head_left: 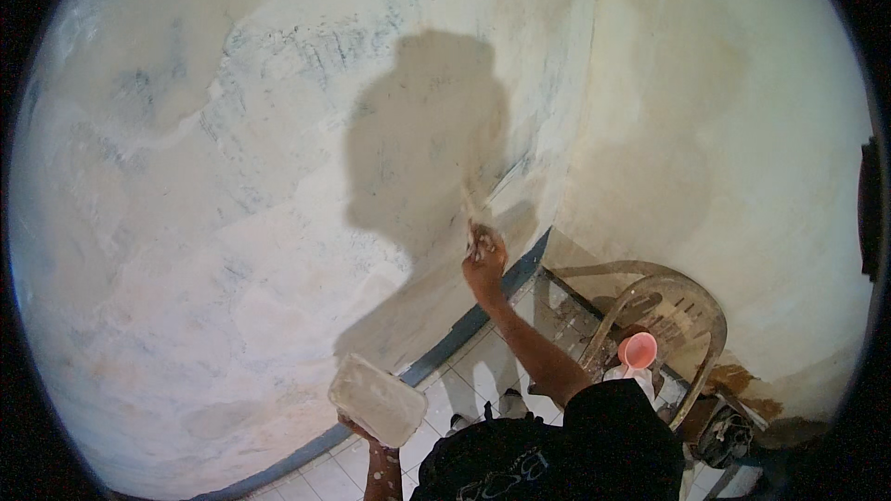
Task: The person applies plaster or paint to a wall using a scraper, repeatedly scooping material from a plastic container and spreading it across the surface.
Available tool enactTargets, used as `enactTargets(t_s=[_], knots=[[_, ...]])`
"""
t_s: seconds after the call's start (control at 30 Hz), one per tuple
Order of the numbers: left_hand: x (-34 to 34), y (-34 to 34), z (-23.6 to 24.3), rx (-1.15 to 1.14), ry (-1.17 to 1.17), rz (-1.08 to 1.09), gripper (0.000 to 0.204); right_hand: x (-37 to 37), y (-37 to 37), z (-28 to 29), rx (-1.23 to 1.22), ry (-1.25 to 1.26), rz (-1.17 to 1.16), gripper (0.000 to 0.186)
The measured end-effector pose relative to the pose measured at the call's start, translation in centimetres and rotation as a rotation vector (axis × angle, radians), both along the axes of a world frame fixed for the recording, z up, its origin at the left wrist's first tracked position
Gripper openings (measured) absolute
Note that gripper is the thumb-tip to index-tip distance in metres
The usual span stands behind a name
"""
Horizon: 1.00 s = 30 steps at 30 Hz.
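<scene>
My right hand (484, 262), smeared with white, is raised to the patchy white wall (269, 232) near the corner. Its fingers are closed around a pale, putty-coated scraper (475, 197), whose blade blends into the wall and is hard to make out. Below and to the left, my left hand (358, 429) grips the underside of a shallow rectangular plastic tub (376, 399) with whitish residue. White spots dot the left wrist. The shadow of my head and arm falls across the wall around the scraper.
A dirty plastic chair (705, 301) stands in the corner at right, with a pink cup (638, 351) on it. A blue-grey baseboard (469, 325) runs along the wall above white floor tiles (445, 399). Dark clutter (724, 436) lies at lower right.
</scene>
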<state>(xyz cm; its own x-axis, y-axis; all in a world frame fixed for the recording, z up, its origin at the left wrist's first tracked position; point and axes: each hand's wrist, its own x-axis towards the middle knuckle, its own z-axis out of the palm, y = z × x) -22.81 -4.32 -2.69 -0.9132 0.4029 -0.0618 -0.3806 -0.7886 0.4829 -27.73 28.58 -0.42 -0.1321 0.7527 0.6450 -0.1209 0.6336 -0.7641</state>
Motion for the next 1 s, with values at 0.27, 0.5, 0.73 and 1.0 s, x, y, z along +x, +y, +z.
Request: enactTargets(t_s=[0.27, 0.5, 0.73, 1.0], knots=[[-0.6, -0.4, 0.5, -0.011, 0.011, -0.004, 0.085, 0.3, 9.7, 1.4, -0.043, -0.173, -0.254, 0.034], [-0.4, 0.1, 0.3, 0.040, 0.005, -0.041, 0.084, -1.7, -3.5, -6.8, 0.369, -0.325, -0.225, 0.029], [-0.5, 0.6, -0.3, -0.025, -0.003, -0.051, 0.086, 3.0, 10.3, -6.6, 0.167, -0.074, -0.326, 0.017], [0.7, 1.5, 0.7, -0.027, 0.003, -0.066, 0.086, -0.1, 15.5, -5.1, 0.221, 0.021, -0.270, 0.018]])
